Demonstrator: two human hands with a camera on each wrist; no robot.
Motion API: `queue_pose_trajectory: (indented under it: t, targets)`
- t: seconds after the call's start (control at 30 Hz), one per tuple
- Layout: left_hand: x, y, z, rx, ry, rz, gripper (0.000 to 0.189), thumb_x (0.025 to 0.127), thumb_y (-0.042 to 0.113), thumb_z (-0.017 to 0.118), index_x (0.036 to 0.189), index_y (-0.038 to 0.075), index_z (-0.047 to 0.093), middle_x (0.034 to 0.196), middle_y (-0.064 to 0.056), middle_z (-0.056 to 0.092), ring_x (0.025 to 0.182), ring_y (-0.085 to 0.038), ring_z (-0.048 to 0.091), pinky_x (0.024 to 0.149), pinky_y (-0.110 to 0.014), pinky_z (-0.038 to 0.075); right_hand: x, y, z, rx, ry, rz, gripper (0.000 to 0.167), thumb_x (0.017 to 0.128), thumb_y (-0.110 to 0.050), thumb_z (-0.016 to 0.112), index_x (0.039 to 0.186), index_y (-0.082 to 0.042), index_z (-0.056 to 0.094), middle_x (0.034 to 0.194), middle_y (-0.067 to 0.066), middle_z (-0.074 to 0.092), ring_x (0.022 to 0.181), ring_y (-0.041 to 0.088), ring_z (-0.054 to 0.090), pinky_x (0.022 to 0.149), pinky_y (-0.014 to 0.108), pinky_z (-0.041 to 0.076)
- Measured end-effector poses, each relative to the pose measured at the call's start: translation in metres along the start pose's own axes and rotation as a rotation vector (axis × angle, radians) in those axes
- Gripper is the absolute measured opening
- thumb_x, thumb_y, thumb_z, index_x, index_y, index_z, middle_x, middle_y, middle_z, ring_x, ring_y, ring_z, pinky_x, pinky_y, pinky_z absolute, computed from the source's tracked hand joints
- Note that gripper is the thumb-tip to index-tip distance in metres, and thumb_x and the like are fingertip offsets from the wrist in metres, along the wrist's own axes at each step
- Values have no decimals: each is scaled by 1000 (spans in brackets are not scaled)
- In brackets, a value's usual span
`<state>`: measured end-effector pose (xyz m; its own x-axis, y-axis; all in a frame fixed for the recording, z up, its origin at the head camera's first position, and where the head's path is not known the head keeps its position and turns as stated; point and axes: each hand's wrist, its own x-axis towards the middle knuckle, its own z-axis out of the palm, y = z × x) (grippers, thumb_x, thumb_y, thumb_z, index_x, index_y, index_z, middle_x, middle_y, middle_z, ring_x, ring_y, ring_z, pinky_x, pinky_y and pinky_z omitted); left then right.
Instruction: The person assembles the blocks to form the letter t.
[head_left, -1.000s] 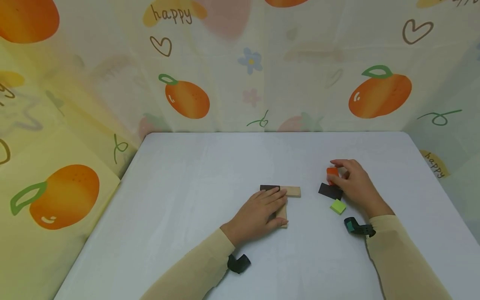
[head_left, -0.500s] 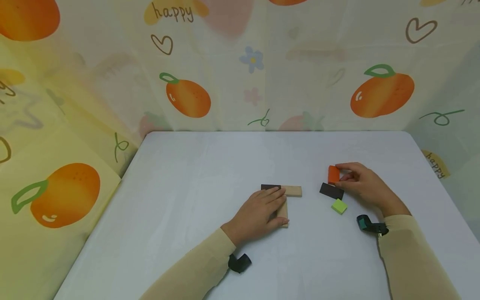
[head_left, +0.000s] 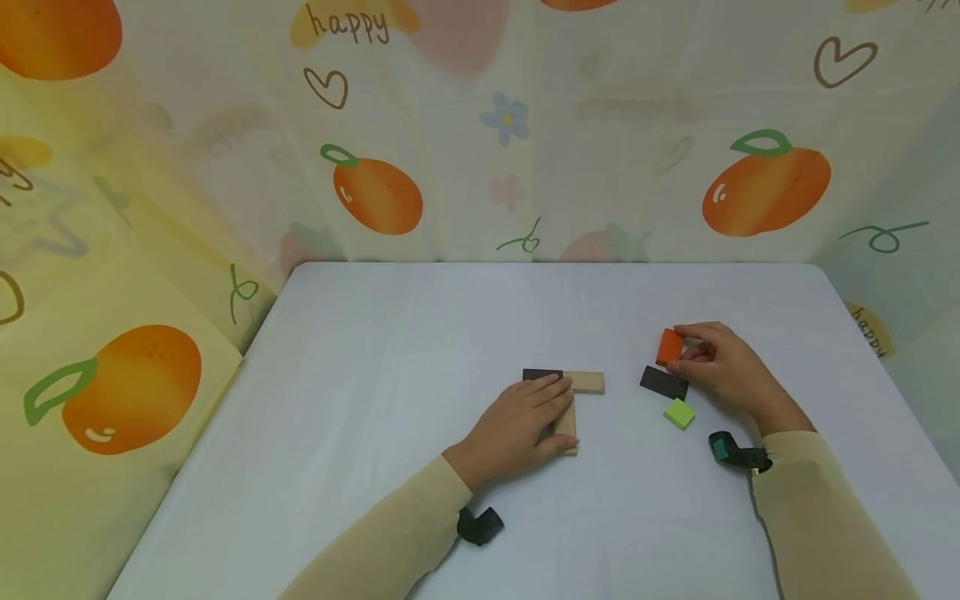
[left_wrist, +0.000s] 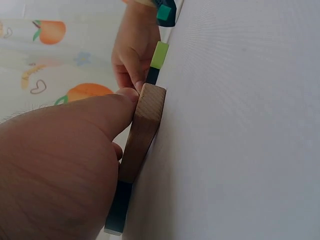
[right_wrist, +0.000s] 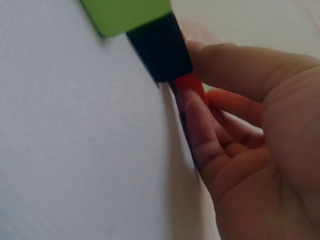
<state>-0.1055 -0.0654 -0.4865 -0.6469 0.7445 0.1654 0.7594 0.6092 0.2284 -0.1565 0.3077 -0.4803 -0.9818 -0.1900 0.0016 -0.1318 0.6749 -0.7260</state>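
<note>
In the head view my left hand [head_left: 513, 429] lies with its fingers extended over a group of flat blocks. Partly showing from under it are a dark block [head_left: 542, 374], a wooden block [head_left: 587, 382] reaching right, and another wooden block [head_left: 566, 422] pointing towards me. The left wrist view shows the thumb against one wooden block [left_wrist: 142, 132]. Farther right, my right hand [head_left: 726, 371] pinches an orange block [head_left: 669, 347] between thumb and fingertips, at the tabletop. Just nearer lies a black block [head_left: 663, 382], with a lime green block [head_left: 679, 414] close to its corner.
All the blocks are on a white tabletop [head_left: 375, 375]. A printed cloth [head_left: 450, 183] with oranges hangs behind and to the left. Each wrist wears a dark strap mount, the right one [head_left: 738, 452] beside the sleeve.
The right hand shifted right, exposing more of the orange block, then came slightly back left. The orange block turned from upright to slanting a little. The left hand stays in place.
</note>
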Motion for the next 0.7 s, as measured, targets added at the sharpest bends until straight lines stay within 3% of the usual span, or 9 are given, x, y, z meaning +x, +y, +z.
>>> queue_pose_trajectory:
  t: [0.3, 0.7]
  targets:
    - [0, -1, 2, 13, -6, 0, 70, 110, 52, 64, 160, 4, 54, 168, -7, 45, 157, -22, 38, 128, -39, 29, 0, -7, 2, 34, 55, 42, 64, 103, -22, 82, 156, 3, 56, 145, 24, 52, 111, 36, 60, 80, 5, 44]
    - [-1, 0, 1, 11, -8, -4, 69, 110, 51, 63, 161, 4, 53, 169, -7, 44, 157, -22, 38, 129, -36, 24, 1, -24, 6, 79, 47, 39, 67, 102, -23, 82, 158, 1, 54, 146, 24, 50, 113, 37, 61, 79, 6, 48]
